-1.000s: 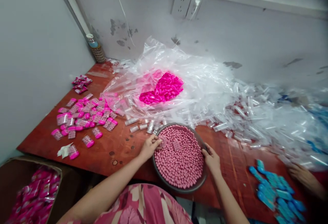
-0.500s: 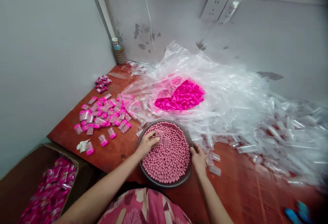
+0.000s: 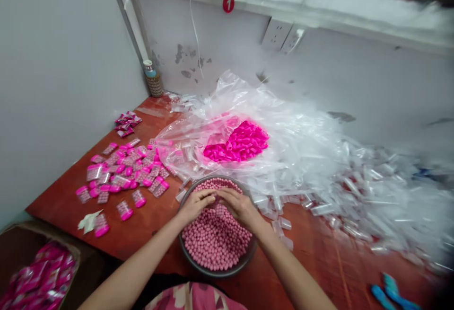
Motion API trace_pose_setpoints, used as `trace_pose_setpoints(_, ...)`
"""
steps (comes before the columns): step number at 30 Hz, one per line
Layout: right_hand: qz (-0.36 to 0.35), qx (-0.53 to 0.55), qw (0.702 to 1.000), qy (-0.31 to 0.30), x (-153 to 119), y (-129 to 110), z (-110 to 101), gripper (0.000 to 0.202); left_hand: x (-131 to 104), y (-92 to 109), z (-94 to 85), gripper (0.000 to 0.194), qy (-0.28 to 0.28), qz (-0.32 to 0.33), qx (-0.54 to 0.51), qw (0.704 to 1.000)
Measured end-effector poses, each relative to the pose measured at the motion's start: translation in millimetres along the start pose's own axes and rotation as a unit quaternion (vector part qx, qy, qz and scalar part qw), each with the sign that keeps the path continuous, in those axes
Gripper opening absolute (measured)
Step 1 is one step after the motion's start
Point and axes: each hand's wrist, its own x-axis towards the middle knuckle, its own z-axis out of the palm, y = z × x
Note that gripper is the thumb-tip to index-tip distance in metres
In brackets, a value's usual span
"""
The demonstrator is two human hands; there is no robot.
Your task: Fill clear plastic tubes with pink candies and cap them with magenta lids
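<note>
A dark round bowl [image 3: 181,246] full of small pink beads [image 3: 216,248] stands in front of me at the table's near edge. Over its far half, my left hand [image 3: 197,204] is closed on a small clear plastic container, now mostly hidden by the fingers. My right hand [image 3: 240,207] meets it there, its fingers pressed together and curved in against the left fingertips. What lies under those right fingers is hidden. Just behind the bowl, bright pink plastic caps [image 3: 241,142] show through the mouth of a clear plastic bag [image 3: 283,135].
Bead-filled clear containers with pink ends [image 3: 124,170] lie scattered at left, beside a white scrap [image 3: 88,222]. Empty clear containers [image 3: 372,196] heap up at right. A box [image 3: 76,258] of pink packets stands lower left; blue-handled tool [image 3: 393,291] lies lower right. A bottle [image 3: 153,80] stands in the corner.
My right hand has left the bowl's right rim and moved in over the beads to meet my left hand. A hollow shows in the beads. The view has tilted up and shifted right.
</note>
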Motion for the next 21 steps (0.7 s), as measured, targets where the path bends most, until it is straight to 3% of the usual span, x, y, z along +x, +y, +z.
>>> trace_pose_setpoints(4, 0.029, -0.008, 0.999, -0.01, -4, -3, 1, 0.023, 0, -2, -4.4, 0.032, -0.011, 0.012, 0.076, 0.997)
trace_pose_setpoints(11, 0.121, -0.019, 0.986, -0.117, -12, 0, 6, 0.005, -2, -7, 0.0, 0.028, -0.04, 0.048, 0.158, 0.985)
trace_pose_setpoints(15, 0.123, -0.037, 0.978, -0.165, -12, 14, 2, 0.011, 0, -15, -10.2, 0.028, 0.006, 0.034, 0.188, 0.982)
trace_pose_setpoints(17, 0.139, -0.072, 0.977, -0.147, 0, 31, -7, 0.022, 1, -20, -16.7, 0.028, 0.042, 0.016, 0.167, 0.985)
trace_pose_setpoints(19, 0.194, -0.13, 0.97, -0.071, 23, 56, -17, 0.028, 4, -24, -19.8, 0.03, 0.063, 0.001, 0.118, 0.991)
trace_pose_setpoints(21, 0.27, -0.204, 0.941, 0.024, 55, 84, -25, 0.029, 6, -27, -18.6, 0.032, 0.071, -0.026, 0.044, 0.996)
